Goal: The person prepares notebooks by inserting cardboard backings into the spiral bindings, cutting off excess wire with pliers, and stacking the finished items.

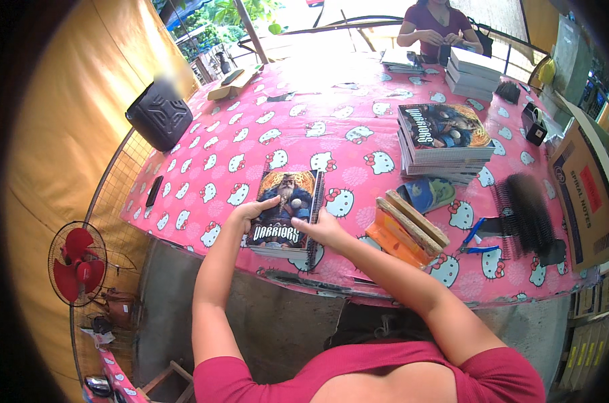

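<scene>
Pink cloth printed with white cat faces covers the table before me. Near its front edge, a thick spiral notebook lies between my hands, illustrated cover upward; I cannot tell whether it is one or several stacked. My left hand grasps its left side, thumb over the cover, and my right hand grasps the coil side, thumb also on top. Just right of my right hand, wooden blocks lie over an orange packet, with blue-handled pliers and blurred black coils further right. Well left of my left hand lies a slim black object. Beyond my right hand rises a notebook stack; farther still, a person faces me behind the table.
</scene>
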`<act>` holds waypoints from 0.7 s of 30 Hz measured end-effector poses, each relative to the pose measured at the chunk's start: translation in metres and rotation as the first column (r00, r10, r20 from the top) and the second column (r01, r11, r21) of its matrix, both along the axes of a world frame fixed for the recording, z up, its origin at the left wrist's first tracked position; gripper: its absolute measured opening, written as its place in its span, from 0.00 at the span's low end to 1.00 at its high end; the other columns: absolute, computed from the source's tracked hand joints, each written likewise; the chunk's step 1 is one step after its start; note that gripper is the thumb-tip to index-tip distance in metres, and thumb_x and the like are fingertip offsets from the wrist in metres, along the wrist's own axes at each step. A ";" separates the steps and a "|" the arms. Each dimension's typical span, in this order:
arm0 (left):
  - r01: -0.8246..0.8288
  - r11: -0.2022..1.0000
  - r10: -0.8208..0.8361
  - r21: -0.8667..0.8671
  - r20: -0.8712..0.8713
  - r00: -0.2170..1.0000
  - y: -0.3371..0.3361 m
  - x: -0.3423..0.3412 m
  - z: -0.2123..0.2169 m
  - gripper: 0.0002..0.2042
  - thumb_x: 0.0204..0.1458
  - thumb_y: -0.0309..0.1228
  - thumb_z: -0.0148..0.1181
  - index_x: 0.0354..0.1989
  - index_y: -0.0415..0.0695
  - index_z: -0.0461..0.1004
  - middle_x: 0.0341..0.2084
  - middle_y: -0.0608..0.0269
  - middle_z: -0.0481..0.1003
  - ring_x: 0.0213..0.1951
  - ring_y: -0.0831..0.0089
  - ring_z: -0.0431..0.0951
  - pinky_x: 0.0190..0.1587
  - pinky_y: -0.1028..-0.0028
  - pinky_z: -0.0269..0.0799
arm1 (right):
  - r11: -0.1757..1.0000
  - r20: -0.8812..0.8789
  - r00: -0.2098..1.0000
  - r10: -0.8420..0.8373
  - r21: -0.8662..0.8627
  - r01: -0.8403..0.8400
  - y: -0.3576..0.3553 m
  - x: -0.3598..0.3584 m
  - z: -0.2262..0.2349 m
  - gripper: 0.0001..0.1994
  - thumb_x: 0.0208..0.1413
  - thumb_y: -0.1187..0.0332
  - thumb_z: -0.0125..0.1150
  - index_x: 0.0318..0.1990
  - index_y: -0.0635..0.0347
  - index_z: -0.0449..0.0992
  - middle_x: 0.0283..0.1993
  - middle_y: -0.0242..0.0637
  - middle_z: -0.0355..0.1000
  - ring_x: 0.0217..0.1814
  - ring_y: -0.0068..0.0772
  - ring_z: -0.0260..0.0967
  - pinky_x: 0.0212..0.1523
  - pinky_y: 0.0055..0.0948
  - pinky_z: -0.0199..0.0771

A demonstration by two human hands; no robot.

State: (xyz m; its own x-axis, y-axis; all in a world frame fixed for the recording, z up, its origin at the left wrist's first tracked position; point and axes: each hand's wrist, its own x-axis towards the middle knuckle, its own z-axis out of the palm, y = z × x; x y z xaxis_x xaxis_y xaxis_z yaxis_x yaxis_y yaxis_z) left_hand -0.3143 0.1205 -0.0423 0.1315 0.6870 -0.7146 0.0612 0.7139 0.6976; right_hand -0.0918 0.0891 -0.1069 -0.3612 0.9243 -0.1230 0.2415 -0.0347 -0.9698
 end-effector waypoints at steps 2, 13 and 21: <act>0.005 1.000 -0.005 0.000 -0.051 0.999 -0.002 -0.010 -0.009 0.22 0.50 0.45 0.65 0.43 0.38 0.75 0.34 0.53 0.80 0.30 0.65 0.82 0.33 0.65 0.81 | 0.967 0.467 0.883 0.041 0.202 -0.152 -0.023 0.016 0.039 0.46 0.47 0.47 0.65 0.62 0.77 0.53 0.64 0.67 0.48 0.69 0.59 0.47 0.66 0.44 0.53; 0.312 0.854 0.230 0.415 -0.841 0.490 0.007 0.016 0.035 0.58 0.25 0.60 0.74 0.62 0.32 0.56 0.64 0.36 0.50 0.64 0.52 0.57 0.60 0.59 0.61 | 0.910 0.733 0.668 -0.126 0.354 -0.216 -0.064 0.212 0.103 0.23 0.47 0.60 0.64 0.48 0.61 0.66 0.39 0.44 0.73 0.44 0.47 0.73 0.41 0.44 0.72; 0.792 0.192 -0.041 0.580 -0.801 0.597 -0.129 0.197 0.092 0.41 0.39 0.49 0.70 0.63 0.52 0.59 0.68 0.46 0.44 0.69 0.48 0.44 0.61 0.32 0.32 | 0.726 0.647 0.757 0.093 0.476 -0.496 -0.074 0.237 0.125 0.26 0.38 0.58 0.71 0.46 0.60 0.71 0.43 0.46 0.72 0.48 0.48 0.71 0.44 0.45 0.71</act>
State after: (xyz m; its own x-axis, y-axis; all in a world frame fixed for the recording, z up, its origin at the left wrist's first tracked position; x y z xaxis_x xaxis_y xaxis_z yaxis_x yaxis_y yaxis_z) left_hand -0.1172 -0.0089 0.0496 0.5295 0.8271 0.1885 0.6924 -0.5497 0.4674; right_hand 0.1448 0.0152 0.0181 -0.6797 0.7213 0.1331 0.6124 0.6580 -0.4383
